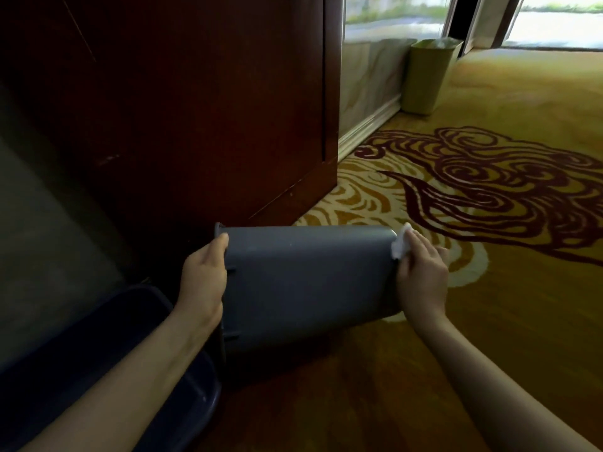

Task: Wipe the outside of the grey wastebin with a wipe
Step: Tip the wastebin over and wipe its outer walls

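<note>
Gripping wastebin [303,275] rim, left hand [204,278]; right hand [422,278] fingers pressing wipe [400,245] against base.

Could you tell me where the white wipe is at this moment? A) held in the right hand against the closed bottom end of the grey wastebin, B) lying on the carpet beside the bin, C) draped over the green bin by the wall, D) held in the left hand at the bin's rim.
A: the wipe sits under the right hand at the base end of the grey wastebin, while the left hand grips the rim end.
</note>
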`<state>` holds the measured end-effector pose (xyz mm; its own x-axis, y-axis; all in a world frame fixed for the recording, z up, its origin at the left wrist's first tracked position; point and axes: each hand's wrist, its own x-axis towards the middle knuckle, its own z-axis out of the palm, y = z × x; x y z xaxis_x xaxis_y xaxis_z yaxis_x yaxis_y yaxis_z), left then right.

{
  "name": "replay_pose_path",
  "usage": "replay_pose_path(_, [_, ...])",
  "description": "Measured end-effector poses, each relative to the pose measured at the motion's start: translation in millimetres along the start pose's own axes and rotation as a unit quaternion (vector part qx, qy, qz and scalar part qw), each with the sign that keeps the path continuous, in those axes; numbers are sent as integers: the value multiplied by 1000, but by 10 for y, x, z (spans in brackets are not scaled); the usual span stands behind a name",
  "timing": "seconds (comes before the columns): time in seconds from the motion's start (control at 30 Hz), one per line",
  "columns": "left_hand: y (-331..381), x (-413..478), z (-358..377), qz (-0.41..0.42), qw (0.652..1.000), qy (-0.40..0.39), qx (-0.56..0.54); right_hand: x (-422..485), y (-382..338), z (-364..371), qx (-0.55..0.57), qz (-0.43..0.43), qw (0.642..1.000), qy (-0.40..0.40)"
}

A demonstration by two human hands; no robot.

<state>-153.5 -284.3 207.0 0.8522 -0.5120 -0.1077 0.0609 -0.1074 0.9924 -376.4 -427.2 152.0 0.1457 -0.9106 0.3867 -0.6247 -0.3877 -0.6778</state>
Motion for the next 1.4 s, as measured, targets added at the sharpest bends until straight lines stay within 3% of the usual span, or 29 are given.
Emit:
replay_pose_path(0.2, [-177,-26,-102,-51,997,-22,-44,-587,-1102,355,48,-238,965,-104])
replay_pose_path(0.3, [-176,-18,-149,-72,996,-35,-28,-700,-1339,560,-7,-316,937,-148])
replay_pose_path(0.4, [-195,-5,-165,-75,996,-42,-19,-621,-1209,610,-66,-341,924,-158])
replay_pose_path(0.53, [-151,20,-152,-94,995,-43,-13,-375,-745,468,-92,-263,951,-133])
replay_pose_path(0.7, [53,63,-171,-192,978,-84,-4,-106,-49,177,-100,-162,978,-80])
replay_pose_path(0.9, [170,-15,-202,-299,948,-103,39,-101,440,-22,-48,-90,990,-97])
replay_pose_path(1.07, [176,-147,-213,-303,944,-103,80,-158,743,-119,74,88,978,-176])
replay_pose_path(1.2, [211,-253,-70,-269,948,-141,96,16,727,-209,177,213,951,-134])
replay_pose_path(1.27, [223,-302,36,-236,951,-164,114,150,634,-280,235,224,936,-133])
replay_pose_path(1.4, [241,-365,203,-163,954,-198,154,400,331,-403,257,146,937,-184])
